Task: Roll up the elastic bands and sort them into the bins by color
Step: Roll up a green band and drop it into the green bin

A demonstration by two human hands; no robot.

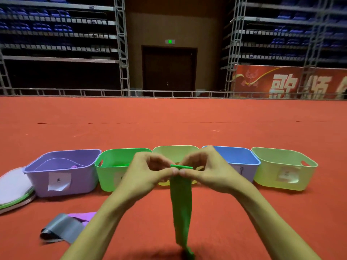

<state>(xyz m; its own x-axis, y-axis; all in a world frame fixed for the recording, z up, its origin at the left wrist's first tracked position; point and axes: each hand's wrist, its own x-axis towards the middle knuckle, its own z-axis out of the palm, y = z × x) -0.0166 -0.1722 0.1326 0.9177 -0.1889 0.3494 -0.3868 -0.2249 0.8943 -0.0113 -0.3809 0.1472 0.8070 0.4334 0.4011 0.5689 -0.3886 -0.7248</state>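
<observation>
head view: both hands are raised in front of a row of five bins, one band in work.
green elastic band (pixel 181 203): top edge is turned into a short tight roll between the two hands. The rest hangs straight down below them, tail end on the red carpet (pixel 169 119).
left hand (pixel 150 171): thumb and fingertips pinch the left end of the roll.
right hand (pixel 208 169): same pinch on the right end; the two thumbs touch at the middle.
roll progress: judged barely begun, most of the length is unrolled.
green bin (pixel 109 177): just behind and left of the left hand. Something green lies inside, likely a band already sorted; can't confirm.
purple bin (pixel 62 177): further left of the left hand, with a small purple lump inside, likely one done.
yellow-green bin (pixel 175 150): directly behind the hands, contents hidden.
blue bin (pixel 238 156): behind the right hand, contents can't be told.
pale yellow bin (pixel 281 175): well right of the right hand, contents can't be told.
grey band (pixel 62 229), purple band (pixel 82 216): on the carpet below and left of the left forearm, flat and overlapping, not yet rolled.
disc stack (pixel 13 188): far left, touching the purple bin.
remaining: finish this roll and drop it in the green bin, then do the grey and purple bands. Bin labels are unreadable, so the grey band's bin is unclear.
</observation>
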